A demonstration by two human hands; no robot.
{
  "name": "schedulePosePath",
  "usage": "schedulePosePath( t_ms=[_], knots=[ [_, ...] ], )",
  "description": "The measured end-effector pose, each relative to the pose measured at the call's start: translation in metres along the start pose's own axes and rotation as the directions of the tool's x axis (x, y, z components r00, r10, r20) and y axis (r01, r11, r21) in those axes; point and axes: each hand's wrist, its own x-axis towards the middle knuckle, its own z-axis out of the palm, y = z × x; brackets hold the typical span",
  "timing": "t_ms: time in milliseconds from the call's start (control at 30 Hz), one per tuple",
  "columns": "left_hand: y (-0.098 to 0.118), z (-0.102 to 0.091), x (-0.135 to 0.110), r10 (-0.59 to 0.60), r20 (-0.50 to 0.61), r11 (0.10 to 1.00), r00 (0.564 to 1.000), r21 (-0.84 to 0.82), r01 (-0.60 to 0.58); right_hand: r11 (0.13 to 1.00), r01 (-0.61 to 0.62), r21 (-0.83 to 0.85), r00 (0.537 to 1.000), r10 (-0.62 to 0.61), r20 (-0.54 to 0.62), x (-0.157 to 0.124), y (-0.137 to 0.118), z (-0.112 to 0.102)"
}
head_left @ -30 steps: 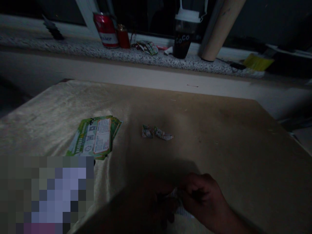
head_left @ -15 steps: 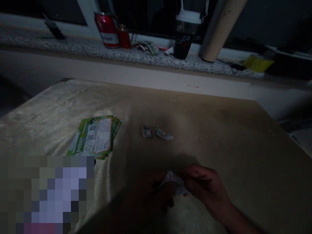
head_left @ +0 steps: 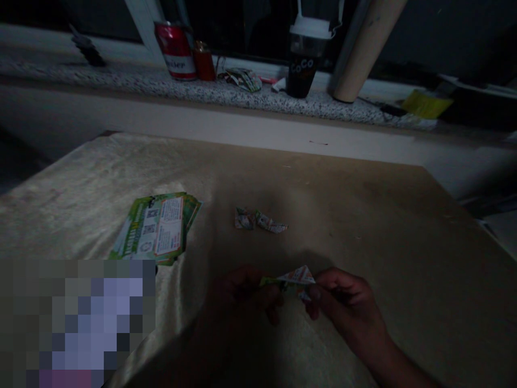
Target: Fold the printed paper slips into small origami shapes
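Between my hands is a small folded piece of printed paper (head_left: 298, 276), white and green with a pointed top. My left hand (head_left: 246, 296), dim in shadow, pinches its left end. Thumb and fingers of my right hand (head_left: 349, 302) are closed on its right end. Beyond them on the table lie two small folded papers, one squarish folded paper (head_left: 244, 219) and one longer folded paper (head_left: 272, 222), close beside each other. A stack of green printed flyers (head_left: 167, 226) rests to the left.
The table (head_left: 383, 231) has a pale cloth (head_left: 121, 167) over its left side. On the granite windowsill (head_left: 250, 99) stand a red can (head_left: 175, 51), an orange lighter (head_left: 204, 62), a lidded cup (head_left: 304, 62) and a cardboard tube (head_left: 367, 54). The lower left is pixelated.
The folded paper has turned and now stretches sideways between my hands, its point leaning right. My hands have moved slightly apart and the left one has risen a little.
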Motion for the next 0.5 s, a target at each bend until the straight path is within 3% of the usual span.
schedulePosePath(
  t_ms=[133,233,500],
  knots=[
    [-0.007,-0.004,0.004,0.040,0.014,0.999,0.999,-0.036,-0.040,0.999,0.044,-0.007,0.998,-0.044,-0.038,0.000,0.001,-0.001],
    [-0.011,-0.007,0.008,0.074,0.092,0.986,0.993,-0.154,-0.059,0.998,0.060,0.013,0.998,-0.060,-0.028,0.001,0.001,-0.002],
    [-0.026,-0.011,0.018,0.050,0.250,0.853,0.967,-0.515,0.089,0.994,0.080,0.070,0.997,-0.079,-0.009,0.002,0.004,-0.003]
  ],
)
